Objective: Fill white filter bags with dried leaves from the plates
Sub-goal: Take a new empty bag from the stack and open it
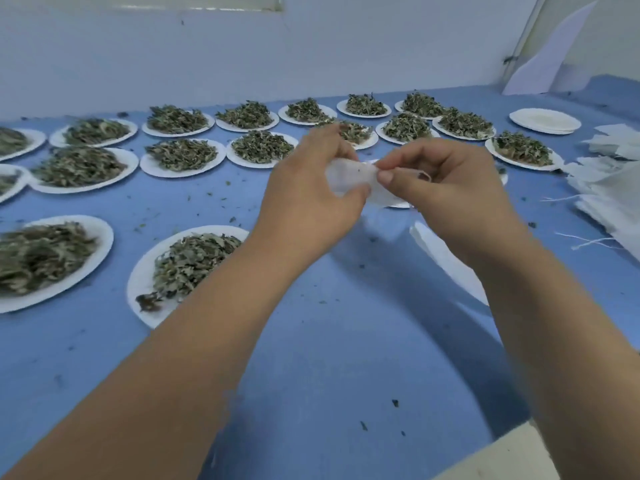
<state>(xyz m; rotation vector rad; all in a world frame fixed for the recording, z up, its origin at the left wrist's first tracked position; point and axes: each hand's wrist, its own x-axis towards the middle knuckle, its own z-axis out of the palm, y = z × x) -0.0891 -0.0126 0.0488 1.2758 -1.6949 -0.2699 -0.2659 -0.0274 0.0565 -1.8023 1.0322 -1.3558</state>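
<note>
Head view looks down on my left hand (pixel 304 195) and right hand (pixel 446 192), both pinching one white filter bag (pixel 349 178) held up between them above the blue table (pixel 346 341). Plates of dried leaves (pixel 187 268) lie spread to my left and beyond; spare bags (pixel 609 188) are stacked at right.

A smooth blue work surface (pixel 346 358) is spread across most of the view and is bounded at the far side by a plain white wall (pixel 156 64). The lower edge of a pale window frame (pixel 207 3) is seen at the top of the wall. In the far right corner a flat white cut-out sheet (pixel 549 60) is leaned upright, just beside a slim pale vertical post (pixel 528 29). A beige patch (pixel 502 459) is cut off by the bottom right corner; its nature cannot be told.
</note>
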